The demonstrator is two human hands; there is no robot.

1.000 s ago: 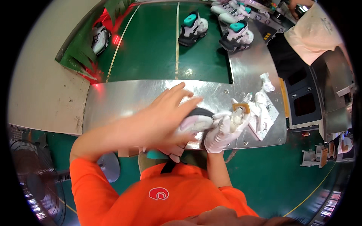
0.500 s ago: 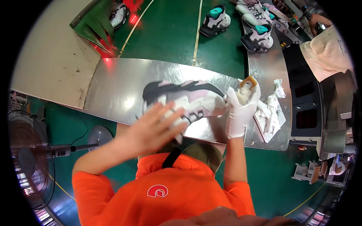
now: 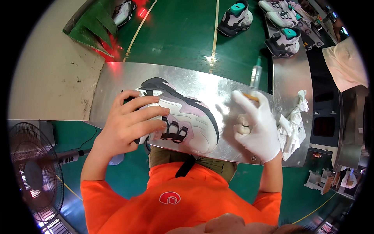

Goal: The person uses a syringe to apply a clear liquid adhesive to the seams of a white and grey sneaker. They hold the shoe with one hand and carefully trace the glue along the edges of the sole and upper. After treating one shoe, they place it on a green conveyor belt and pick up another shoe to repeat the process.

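A white, lilac and black sneaker [image 3: 183, 113] lies on its side on the metal worktop [image 3: 119, 76], its toe to the right and near me. My bare left hand [image 3: 134, 119] grips it at the ankle opening, fingers spread over the collar and upper laces. To the right of the toe is my right hand [image 3: 259, 130] in a white glove, closed on an amber-brown piece [image 3: 250, 97] and a cream-coloured wad [image 3: 243, 124]. Just beyond its fingers a slim clear tube with a green tip [image 3: 255, 74] shows blurred; whether the hand holds it I cannot tell.
Crumpled white cloths [image 3: 292, 128] lie at the worktop's right end. A green belt with another sneaker [image 3: 235, 18] runs beyond, and several more sneakers [image 3: 283, 42] stand at the upper right. Green strip curtain [image 3: 91, 27] hangs upper left; a fan [image 3: 37, 171] stands at left.
The sneaker has turned, its toe swinging towards me. My left hand has moved left to its ankle opening. My right hand has shifted right, away from the toe; the green-tipped tube has come into sight.
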